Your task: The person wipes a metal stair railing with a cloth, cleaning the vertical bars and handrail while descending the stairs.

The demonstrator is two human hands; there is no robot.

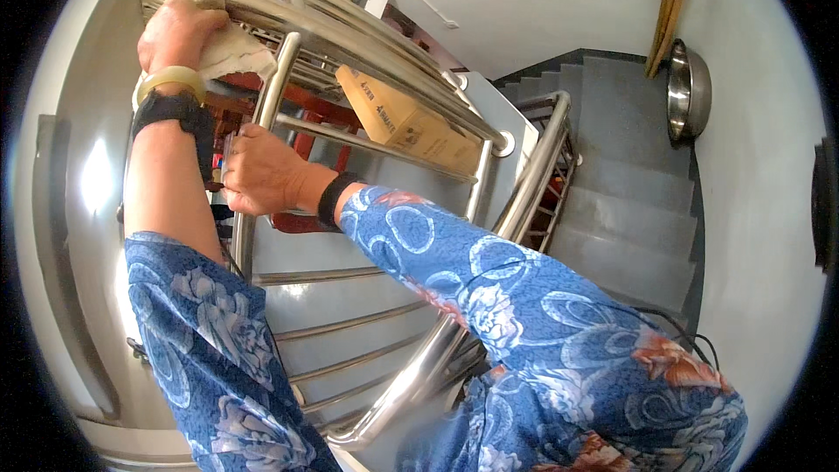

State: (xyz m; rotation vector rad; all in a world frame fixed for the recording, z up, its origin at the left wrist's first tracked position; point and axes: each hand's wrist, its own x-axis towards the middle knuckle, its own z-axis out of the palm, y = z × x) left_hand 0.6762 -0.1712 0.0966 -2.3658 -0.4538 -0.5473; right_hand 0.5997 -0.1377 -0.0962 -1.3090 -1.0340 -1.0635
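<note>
My left hand [177, 33], with a pale bangle and a black band on its wrist, is closed on an off-white cloth [238, 54]. The cloth bunches above my knuckles and hangs down beside the top of a shiny metal stair railing [350, 48]. Lower and to the right, my right hand [273, 172] is closed round an upright metal post [278, 87] of that railing. Its palm side and some fingertips are hidden. Both arms are in blue flower-patterned sleeves.
Grey stairs [625, 236] descend at the right along a white wall. A metal basin [689, 92] leans on that wall near brown poles [671, 0]. Behind the railing is an opened cardboard box [411, 122]. Lower rails [358, 319] cross below my arms.
</note>
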